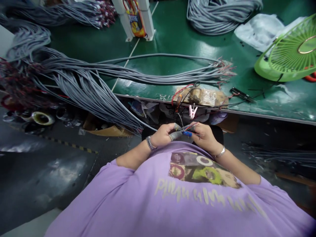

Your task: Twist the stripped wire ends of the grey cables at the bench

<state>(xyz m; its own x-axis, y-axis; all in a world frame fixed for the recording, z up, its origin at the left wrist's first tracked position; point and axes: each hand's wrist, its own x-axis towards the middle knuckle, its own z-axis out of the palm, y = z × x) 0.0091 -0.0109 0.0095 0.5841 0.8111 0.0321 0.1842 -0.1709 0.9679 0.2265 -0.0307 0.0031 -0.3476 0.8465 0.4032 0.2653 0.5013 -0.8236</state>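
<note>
Close to my body, just off the table edge, both hands meet on the end of a grey cable [151,127]. My left hand [162,134], with grey coverings on its fingertips, pinches the cable. My right hand [202,134] is closed around the cable's thin coloured wires [189,127], with blue on one fingertip. The cable runs left toward a large bundle of grey cables [81,87] hanging over the table edge. Just beyond my hands, a pink clip [193,112] sits at the edge beside a taped block [197,95]. The exact finger contact is too small to make out.
More grey cables with stripped ends [158,77] lie across the green table [170,39]. A green fan [288,52] stands at the right, near a plastic bag [259,29] and a coiled cable bundle [222,16]. Below the table is a cardboard box [108,129].
</note>
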